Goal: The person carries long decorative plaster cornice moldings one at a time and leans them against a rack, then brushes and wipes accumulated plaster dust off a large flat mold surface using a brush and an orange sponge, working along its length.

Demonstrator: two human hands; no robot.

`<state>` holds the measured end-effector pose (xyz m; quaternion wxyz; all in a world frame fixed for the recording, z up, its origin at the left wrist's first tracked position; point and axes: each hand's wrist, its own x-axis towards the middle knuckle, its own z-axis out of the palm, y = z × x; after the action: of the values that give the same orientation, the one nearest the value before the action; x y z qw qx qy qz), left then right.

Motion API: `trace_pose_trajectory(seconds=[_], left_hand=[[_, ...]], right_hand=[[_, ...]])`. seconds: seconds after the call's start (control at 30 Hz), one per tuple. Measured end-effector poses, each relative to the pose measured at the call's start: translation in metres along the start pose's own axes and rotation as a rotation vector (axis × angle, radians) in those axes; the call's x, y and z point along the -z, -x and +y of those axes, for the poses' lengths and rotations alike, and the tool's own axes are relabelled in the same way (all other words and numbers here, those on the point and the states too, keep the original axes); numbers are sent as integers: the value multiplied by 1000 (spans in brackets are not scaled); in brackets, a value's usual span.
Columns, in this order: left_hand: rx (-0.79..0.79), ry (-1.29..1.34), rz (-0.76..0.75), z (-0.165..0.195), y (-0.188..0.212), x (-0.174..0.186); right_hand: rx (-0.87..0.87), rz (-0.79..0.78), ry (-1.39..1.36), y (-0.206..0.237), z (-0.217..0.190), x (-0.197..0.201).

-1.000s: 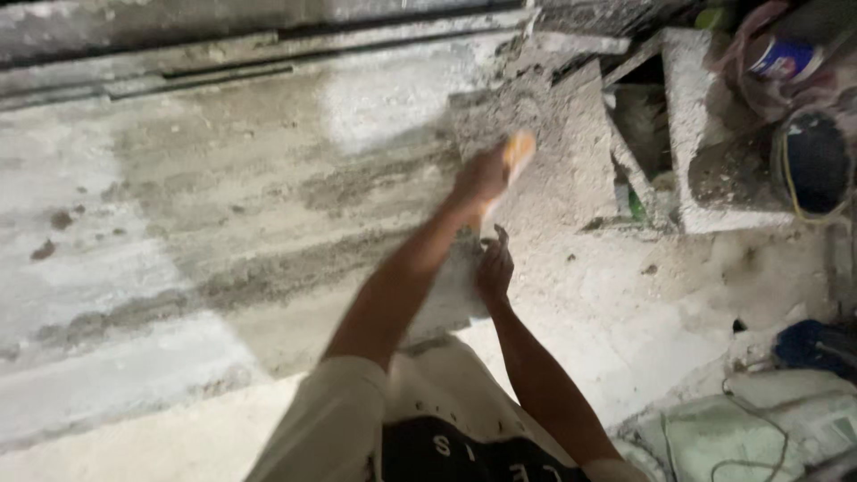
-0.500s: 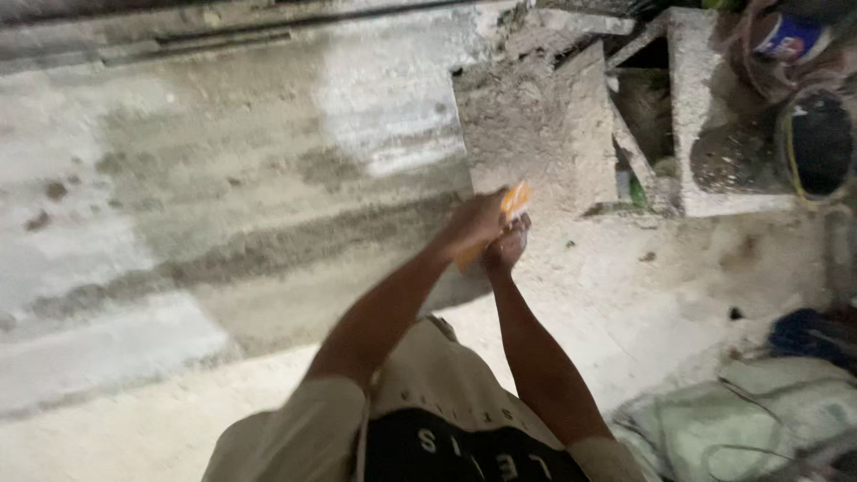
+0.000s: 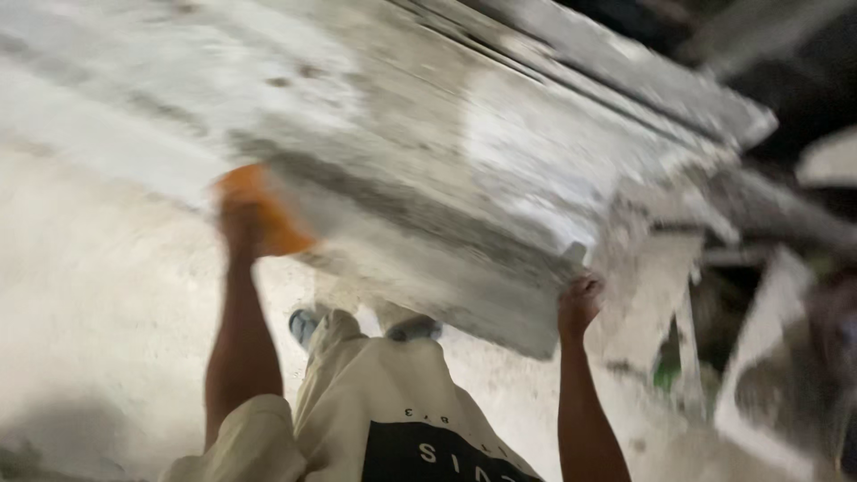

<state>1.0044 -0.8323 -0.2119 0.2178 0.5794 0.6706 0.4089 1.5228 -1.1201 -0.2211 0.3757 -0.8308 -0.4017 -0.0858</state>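
Slab of grey, mortar-streaked stone (image 3: 428,178) tilts up off the floor (image 3: 89,339), blurred. Left hand (image 3: 254,219) presses an orange sponge-like pad (image 3: 268,210) at its lower edge, fingers clamped on it; right hand (image 3: 578,303) hooks under the corner, steadying the weight.

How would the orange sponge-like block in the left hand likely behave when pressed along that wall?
The orange block, gripped in the left hand, looks small, probably light. Its blurred, rounded outline hints at something soft, though that is uncertain. The rough grey wall would likely drag on it.
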Motion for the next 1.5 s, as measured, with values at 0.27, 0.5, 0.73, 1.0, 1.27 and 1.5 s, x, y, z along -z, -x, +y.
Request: trace_pose_trajectory(seconds=[0.27, 0.5, 0.73, 1.0, 1.27, 1.5], left_hand=[[464, -140, 466, -155, 49, 234], [449, 53, 203, -226, 140, 303], [578, 14, 166, -284, 105, 395], [533, 121, 223, -340, -10, 431], [559, 126, 299, -414, -164, 495], [643, 307, 497, -468, -275, 561]], right_hand=[[83, -569, -402, 77, -227, -129], [237, -995, -466, 209, -457, -212], [431, -1422, -711, 295, -615, -277], [365, -1731, -622, 334, -758, -365], [527, -1967, -573, 343, -935, -494], [831, -1914, -514, 347, -1083, -581]])
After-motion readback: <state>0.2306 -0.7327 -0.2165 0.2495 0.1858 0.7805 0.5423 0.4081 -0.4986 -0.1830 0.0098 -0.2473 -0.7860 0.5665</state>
